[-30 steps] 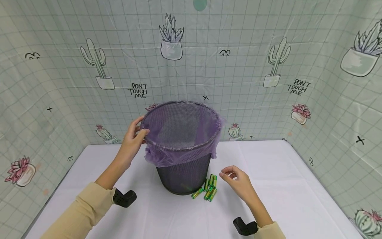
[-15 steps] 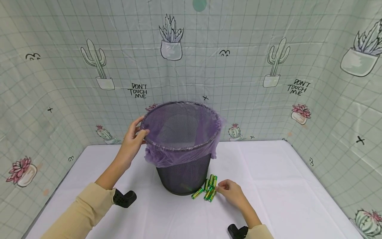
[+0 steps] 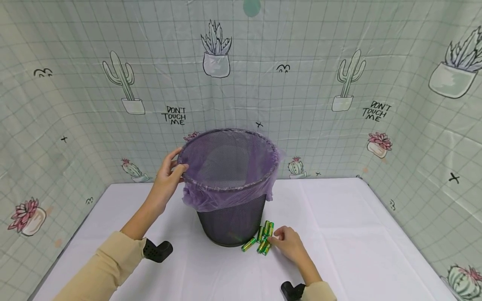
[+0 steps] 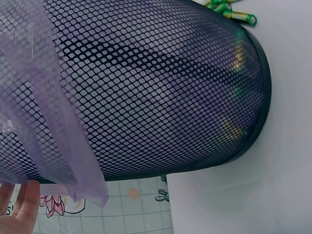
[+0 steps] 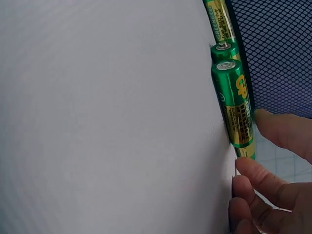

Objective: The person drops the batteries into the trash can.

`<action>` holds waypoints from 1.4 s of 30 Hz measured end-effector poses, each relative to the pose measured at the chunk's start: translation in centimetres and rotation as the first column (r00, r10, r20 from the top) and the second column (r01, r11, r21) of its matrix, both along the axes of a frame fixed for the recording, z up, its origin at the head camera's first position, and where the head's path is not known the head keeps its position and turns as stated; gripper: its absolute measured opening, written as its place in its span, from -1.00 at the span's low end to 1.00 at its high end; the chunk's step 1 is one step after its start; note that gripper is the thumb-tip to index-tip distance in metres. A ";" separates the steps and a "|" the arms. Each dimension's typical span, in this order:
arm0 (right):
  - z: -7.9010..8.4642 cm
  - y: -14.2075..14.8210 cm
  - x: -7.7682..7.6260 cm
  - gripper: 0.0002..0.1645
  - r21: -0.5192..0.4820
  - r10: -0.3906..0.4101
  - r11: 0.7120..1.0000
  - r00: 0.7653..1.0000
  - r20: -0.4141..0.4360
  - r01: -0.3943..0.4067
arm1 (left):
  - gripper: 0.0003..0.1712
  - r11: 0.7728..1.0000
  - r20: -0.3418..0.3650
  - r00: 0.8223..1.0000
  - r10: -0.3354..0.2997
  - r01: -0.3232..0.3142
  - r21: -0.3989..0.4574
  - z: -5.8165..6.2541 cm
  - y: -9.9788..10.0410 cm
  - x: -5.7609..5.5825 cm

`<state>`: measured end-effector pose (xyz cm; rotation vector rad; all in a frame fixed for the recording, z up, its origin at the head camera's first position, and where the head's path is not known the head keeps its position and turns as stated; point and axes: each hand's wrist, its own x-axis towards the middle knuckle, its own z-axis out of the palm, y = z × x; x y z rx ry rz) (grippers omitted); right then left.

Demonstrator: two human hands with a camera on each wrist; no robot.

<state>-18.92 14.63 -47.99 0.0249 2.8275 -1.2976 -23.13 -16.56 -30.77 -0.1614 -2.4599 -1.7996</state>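
Observation:
A black mesh wastebasket (image 3: 229, 228) stands on the table, lined with a purple bag (image 3: 222, 200) folded over its rim. My left hand (image 3: 166, 179) grips the rim on the left, thumb over the edge and fingers outside. Several green-and-gold batteries (image 3: 249, 243) lie in a loose cluster at the foot of the basket on its right. My right hand (image 3: 289, 242) is beside them. In the right wrist view, its thumb (image 5: 280, 129) and forefinger (image 5: 263, 178) are spread either side of the nearest battery's (image 5: 234, 102) lower end, not clearly closed on it.
White cloth (image 3: 331, 242) covers the table. A patterned sheet with printed plants (image 3: 241, 92) hangs behind and at both sides. In the left wrist view, blurred green and yellow patches (image 4: 234, 129) show through the mesh near the base.
My right hand has come left and down to the batteries, its fingertips now at the nearest ones. The left hand and wastebasket have stayed put.

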 end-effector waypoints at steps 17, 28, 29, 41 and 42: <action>0.8 -0.5 -0.2 -0.75 0.126 -0.018 0.992 1.000 0.020 0.015 | -0.31 1.000 0.002 1.000 -0.010 0.010 0.010 0.0 0.0 0.1; 0.7 -0.5 -0.9 -0.77 0.189 -0.021 0.982 0.999 0.049 0.011 | -0.31 1.000 0.005 1.000 -0.011 0.011 0.004 0.0 0.0 0.1; 0.8 -0.5 -0.9 -0.77 0.188 -0.020 0.982 0.998 0.056 0.010 | -0.31 1.000 0.005 1.000 -0.011 0.011 0.004 0.0 -0.1 0.1; 0.9 -0.3 -0.8 -0.80 0.156 -0.030 0.988 0.997 0.071 0.018 | -0.31 1.000 -0.006 1.000 -0.005 0.005 0.004 0.0 0.0 0.1; 0.9 -0.3 -0.8 -0.80 0.150 -0.031 0.989 0.997 0.072 0.020 | -0.31 1.000 -0.006 1.000 -0.005 0.005 0.002 0.0 0.0 0.1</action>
